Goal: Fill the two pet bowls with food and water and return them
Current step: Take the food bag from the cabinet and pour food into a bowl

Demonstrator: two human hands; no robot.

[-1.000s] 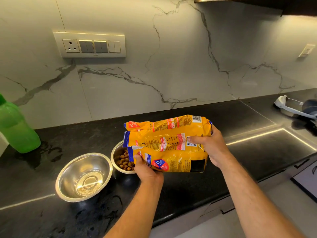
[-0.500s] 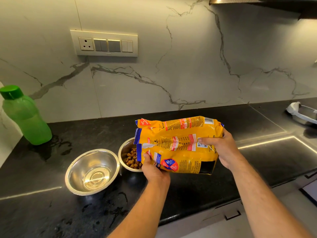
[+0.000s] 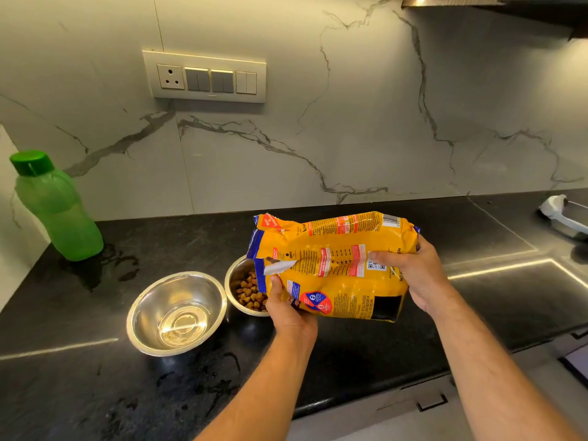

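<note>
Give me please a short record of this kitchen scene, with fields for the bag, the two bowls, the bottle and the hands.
bag: yellow food bag, held on its side, open end over the right bowl
right bowl: steel, brown kibble inside
left bowl: steel, some water at the bottom
bottle: green, capped, upright at the counter's back left
left hand: grips the bag near its opening
right hand: grips the bag's far end
</note>
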